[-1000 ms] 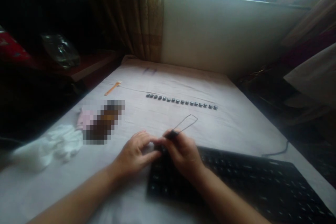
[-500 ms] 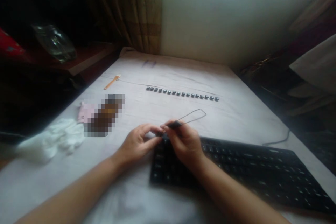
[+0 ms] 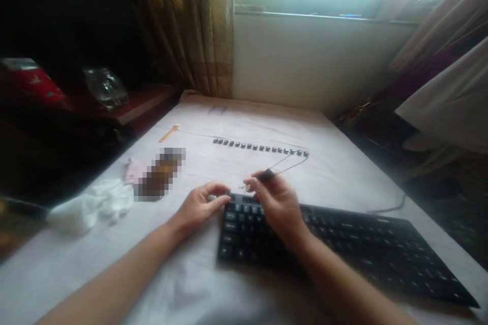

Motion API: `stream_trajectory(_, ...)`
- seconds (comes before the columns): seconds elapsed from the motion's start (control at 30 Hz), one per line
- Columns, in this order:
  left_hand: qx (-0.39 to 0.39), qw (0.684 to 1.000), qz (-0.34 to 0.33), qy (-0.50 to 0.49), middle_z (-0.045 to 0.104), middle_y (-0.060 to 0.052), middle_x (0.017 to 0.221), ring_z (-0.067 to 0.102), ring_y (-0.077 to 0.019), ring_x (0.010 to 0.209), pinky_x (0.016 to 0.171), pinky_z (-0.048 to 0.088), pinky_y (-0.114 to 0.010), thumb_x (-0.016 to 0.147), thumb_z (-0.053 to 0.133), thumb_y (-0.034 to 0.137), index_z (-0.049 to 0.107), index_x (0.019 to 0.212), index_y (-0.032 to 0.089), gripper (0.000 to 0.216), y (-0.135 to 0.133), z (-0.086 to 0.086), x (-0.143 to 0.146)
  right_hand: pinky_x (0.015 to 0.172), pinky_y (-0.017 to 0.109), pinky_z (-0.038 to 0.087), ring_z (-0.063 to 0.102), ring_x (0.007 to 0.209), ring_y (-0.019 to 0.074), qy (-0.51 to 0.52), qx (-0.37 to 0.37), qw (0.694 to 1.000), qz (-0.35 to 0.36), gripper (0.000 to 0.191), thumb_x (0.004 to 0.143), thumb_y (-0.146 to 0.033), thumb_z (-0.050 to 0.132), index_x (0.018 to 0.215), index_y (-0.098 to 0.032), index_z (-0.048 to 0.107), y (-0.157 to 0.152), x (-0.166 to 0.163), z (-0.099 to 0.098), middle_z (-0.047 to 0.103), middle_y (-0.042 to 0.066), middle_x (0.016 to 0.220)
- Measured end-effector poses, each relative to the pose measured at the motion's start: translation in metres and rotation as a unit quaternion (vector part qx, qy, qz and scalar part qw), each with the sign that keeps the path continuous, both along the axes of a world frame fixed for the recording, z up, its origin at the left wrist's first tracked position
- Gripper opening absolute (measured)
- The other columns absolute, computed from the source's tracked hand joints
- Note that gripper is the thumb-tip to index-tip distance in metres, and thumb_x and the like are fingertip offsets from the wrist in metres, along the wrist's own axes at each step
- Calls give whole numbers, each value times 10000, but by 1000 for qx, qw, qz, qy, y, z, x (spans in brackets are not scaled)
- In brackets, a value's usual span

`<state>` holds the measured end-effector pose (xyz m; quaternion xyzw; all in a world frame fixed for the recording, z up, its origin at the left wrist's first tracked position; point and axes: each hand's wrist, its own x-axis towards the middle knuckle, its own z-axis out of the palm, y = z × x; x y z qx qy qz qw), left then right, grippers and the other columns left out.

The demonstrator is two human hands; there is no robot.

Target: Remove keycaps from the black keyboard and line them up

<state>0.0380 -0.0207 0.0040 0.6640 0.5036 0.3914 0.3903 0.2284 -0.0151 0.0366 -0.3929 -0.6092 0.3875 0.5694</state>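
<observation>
A black keyboard [image 3: 343, 249] lies across the white-covered table [image 3: 236, 127], its left end under my hands. My right hand [image 3: 276, 203] is closed on a wire keycap puller [image 3: 284, 166]; the black grip sits in my fingers and the wire loop points away to the right. My left hand [image 3: 200, 203] rests at the keyboard's top-left corner, thumb and forefinger pinched together at the edge; what they hold is too small to make out. A row of several removed black keycaps [image 3: 261, 147] lies farther back on the cloth.
A brown bottle-like object, blurred [image 3: 160, 172], lies left of my hands beside a pink item [image 3: 133, 168] and crumpled white cloth [image 3: 99, 205]. An orange tool [image 3: 169, 133] lies farther back. The keyboard cable [image 3: 385, 209] runs right. Curtains and a window wall stand behind.
My right hand lifted slightly and shifted right with the puller, its loop now swung toward the keycap row. The left hand stayed at the keyboard's corner. The camera tilted up.
</observation>
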Motion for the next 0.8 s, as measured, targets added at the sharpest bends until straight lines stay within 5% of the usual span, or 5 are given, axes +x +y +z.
stream_trajectory(0.13,56,997,32,52,724,-27,855,679,-197,804,759,542,-308,842,603,388,663,959,185,242,-1,-1,-2,657,286,583,704,681,168,-93,143,985,-23,69,843,-169,600,892,-207,631,-31,12,3,730,31,780)
stream_trajectory(0.3,93,990,59,87,717,-14,830,662,-181,749,717,529,-278,836,617,368,662,963,203,213,-15,-1,-7,704,275,586,711,764,169,-165,310,933,76,221,832,-74,572,1007,-203,613,-49,25,-13,739,62,854)
stream_trajectory(0.5,179,967,36,176,718,-14,803,659,-160,682,670,518,-248,865,596,361,666,990,209,208,-22,-4,-14,689,280,586,712,756,166,-184,312,929,74,180,858,-117,553,1001,-212,605,-49,33,-16,740,61,846)
stream_trajectory(0.8,194,964,25,180,721,-15,838,662,-151,692,672,527,-234,870,598,344,658,1013,203,210,-21,-5,-23,706,269,579,704,786,164,-178,317,925,109,257,819,-58,573,1033,-199,593,-55,38,-20,728,67,863)
